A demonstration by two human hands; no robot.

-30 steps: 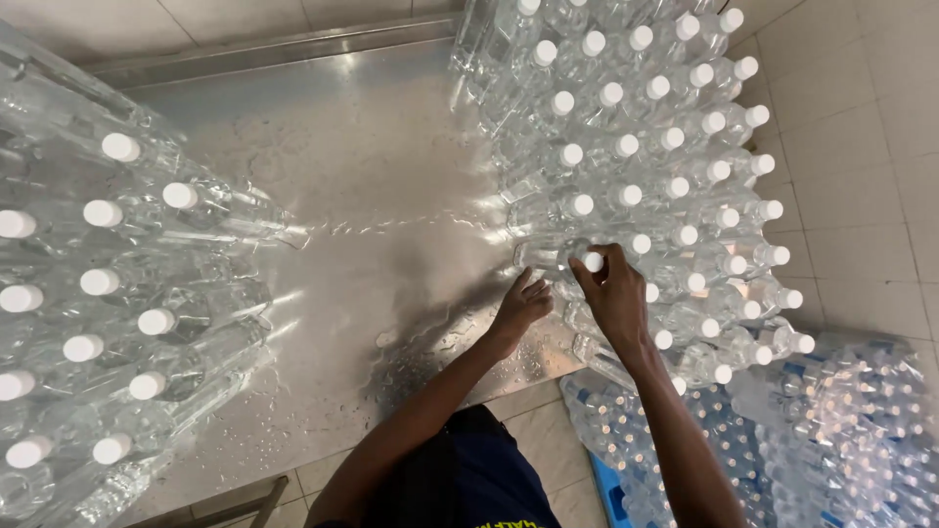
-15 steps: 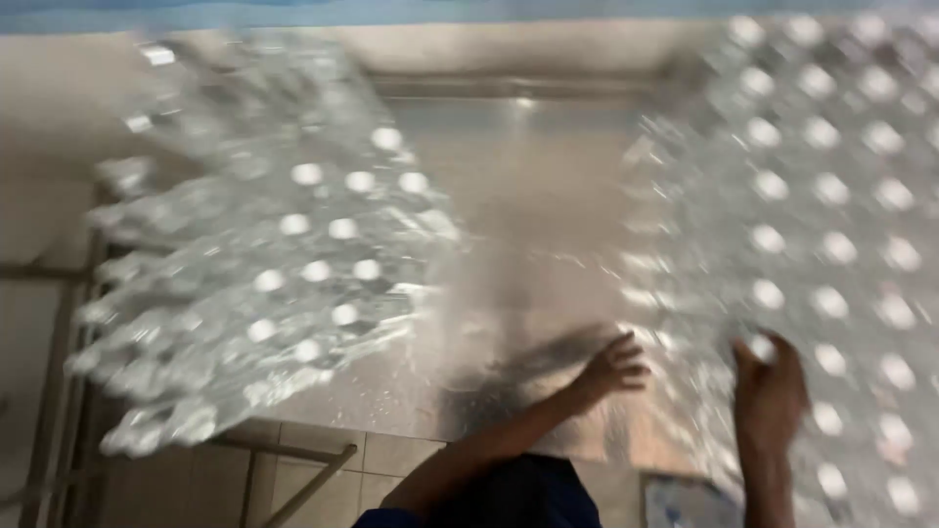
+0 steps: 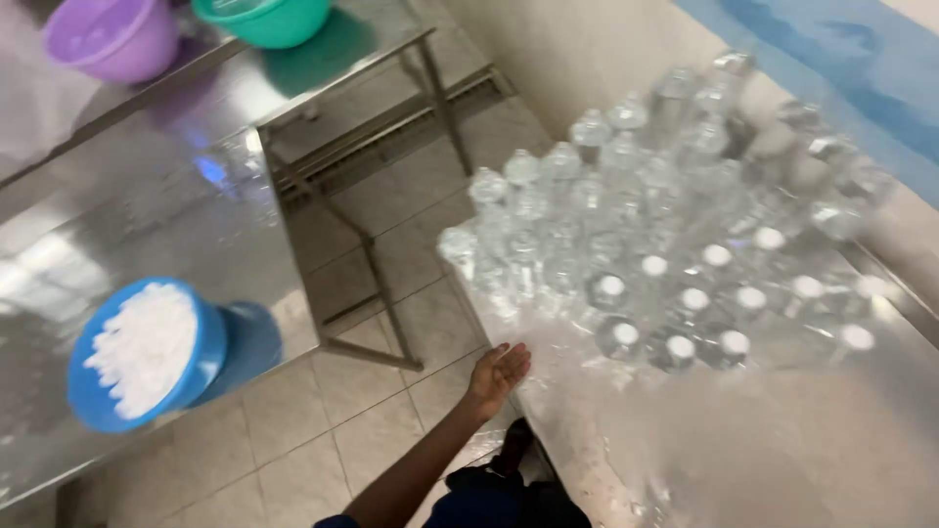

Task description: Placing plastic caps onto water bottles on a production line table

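Left hand [image 3: 497, 374] open, empty, beside steel table [image 3: 782, 440]; right hand unseen — bottles [image 3: 665, 264] near.

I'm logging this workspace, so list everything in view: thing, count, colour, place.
bottles: many, clear, some with white caps, massed on the right table
right table: one, steel, wet-looking, against the wall
left table: one, steel, at the left
blue bowl: one, blue, full of small white pieces, on the left table
purple bowl: one, top left, on a far steel table
green bowl: one, beside the purple bowl
floor: pale tiles, between the tables
wall: cream with a blue band, top right
left hand: open, empty, at the right table's near edge
right hand: out of view
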